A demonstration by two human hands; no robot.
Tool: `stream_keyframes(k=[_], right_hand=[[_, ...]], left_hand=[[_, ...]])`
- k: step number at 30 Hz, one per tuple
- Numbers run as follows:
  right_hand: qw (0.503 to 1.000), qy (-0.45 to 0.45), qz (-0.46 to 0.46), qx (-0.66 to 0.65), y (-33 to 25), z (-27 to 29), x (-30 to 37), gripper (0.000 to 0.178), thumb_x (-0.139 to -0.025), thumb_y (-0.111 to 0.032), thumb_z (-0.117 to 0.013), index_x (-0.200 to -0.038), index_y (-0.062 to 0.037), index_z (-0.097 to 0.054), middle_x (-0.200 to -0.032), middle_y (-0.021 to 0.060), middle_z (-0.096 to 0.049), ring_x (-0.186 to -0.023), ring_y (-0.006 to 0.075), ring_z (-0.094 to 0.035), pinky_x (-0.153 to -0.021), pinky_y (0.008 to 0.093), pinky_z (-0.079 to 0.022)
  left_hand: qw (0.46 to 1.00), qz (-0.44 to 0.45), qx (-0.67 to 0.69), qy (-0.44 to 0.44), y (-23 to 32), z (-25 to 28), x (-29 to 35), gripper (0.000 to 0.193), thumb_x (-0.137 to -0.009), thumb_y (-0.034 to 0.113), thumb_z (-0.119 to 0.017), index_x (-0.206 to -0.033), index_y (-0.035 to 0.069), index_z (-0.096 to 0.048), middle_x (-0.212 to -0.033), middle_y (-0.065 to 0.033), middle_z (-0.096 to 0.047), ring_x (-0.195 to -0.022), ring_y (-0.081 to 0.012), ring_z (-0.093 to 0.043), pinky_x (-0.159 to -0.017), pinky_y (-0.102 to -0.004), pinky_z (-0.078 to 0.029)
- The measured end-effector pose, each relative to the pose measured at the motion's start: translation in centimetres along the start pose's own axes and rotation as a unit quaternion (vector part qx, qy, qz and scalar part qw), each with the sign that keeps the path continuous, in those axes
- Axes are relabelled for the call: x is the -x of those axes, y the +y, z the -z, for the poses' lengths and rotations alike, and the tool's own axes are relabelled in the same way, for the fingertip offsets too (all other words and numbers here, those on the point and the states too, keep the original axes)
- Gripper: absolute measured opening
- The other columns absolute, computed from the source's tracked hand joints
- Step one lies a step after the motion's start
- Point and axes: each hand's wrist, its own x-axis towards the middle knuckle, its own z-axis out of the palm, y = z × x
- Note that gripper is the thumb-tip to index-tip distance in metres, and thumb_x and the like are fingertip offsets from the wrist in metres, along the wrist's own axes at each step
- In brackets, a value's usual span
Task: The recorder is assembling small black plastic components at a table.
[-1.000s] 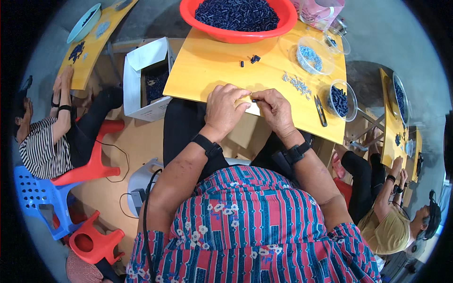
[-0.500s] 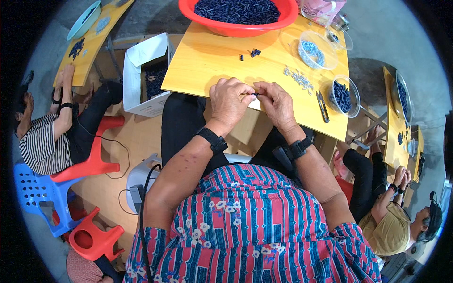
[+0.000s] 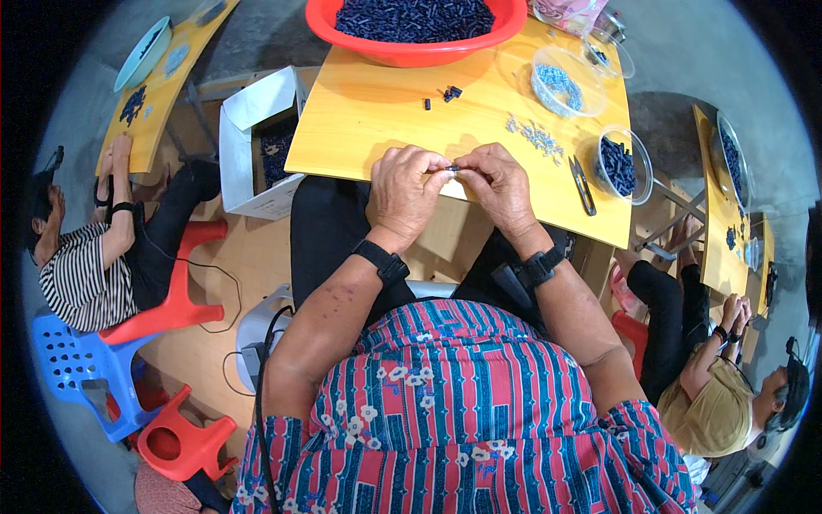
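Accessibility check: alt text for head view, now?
Left hand and right hand pinch a small dark piece at a yellow table. Beyond sits a red basin of dark pieces, with silver bits and clear tubs at right.

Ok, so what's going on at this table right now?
A person in a patterned shirt is at a yellow table, with the left hand and right hand close together at its near edge, a small dark piece in their fingertip grip. Ahead is a red basin heaped with dark pieces. To the right lie loose silvery bits and a dark-handled tool, beside a clear tub of dark pieces; neither hand is touching these.
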Motion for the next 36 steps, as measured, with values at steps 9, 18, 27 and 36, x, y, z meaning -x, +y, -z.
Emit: stream_keyframes(k=[9,18,27,36], right_hand=[[1.0,-0.009,-0.012,0.002,-0.32,-0.12,0.03,0.013,-0.079,-0.006,-0.076,-0.091,-0.0042,-0.074,-0.087,0.0107,-0.066,-0.082,0.0278,-0.066,-0.074,0.0346,-0.053],[1.0,-0.007,-0.014,-0.001,-0.62,0.16,0.15,0.012,-0.079,-0.006,-0.076,-0.09,-0.0039,-0.073,-0.085,0.01,-0.066,-0.079,0.0266,-0.066,-0.072,0.0336,-0.053],[1.0,-0.009,-0.019,0.004,-0.47,0.39,0.49,0.013,-0.08,-0.007,-0.077,-0.092,-0.0049,-0.075,-0.084,0.0096,-0.067,-0.078,0.0252,-0.066,-0.071,0.0328,-0.053],[1.0,0.0,-0.018,-0.022,-0.59,0.19,0.3,0.014,-0.08,-0.005,-0.076,-0.094,-0.0061,-0.077,-0.084,0.0096,-0.068,-0.08,0.0248,-0.067,-0.073,0.0321,-0.054]], left_hand=[[1.0,-0.002,0.002,-0.016,-0.01,0.36,0.06,0.013,-0.076,0.019,-0.079,-0.084,0.014,-0.07,-0.083,0.0016,-0.067,-0.086,-0.0219,-0.06,-0.081,-0.0376,-0.042],[1.0,-0.007,-0.024,-0.017,0.13,0.18,0.25,0.013,-0.076,0.02,-0.079,-0.085,0.015,-0.07,-0.086,0.0026,-0.067,-0.088,-0.022,-0.059,-0.082,-0.0371,-0.041],[1.0,-0.002,-0.022,-0.021,0.42,-0.1,0.23,0.016,-0.073,0.021,-0.082,-0.083,0.016,-0.071,-0.083,0.0024,-0.067,-0.086,-0.0211,-0.059,-0.08,-0.0367,-0.041],[0.999,0.004,-0.023,-0.022,0.58,0.36,-0.08,0.014,-0.071,0.021,-0.083,-0.079,0.012,-0.076,-0.082,-0.0012,-0.07,-0.083,-0.023,-0.061,-0.076,-0.0373,-0.047]])
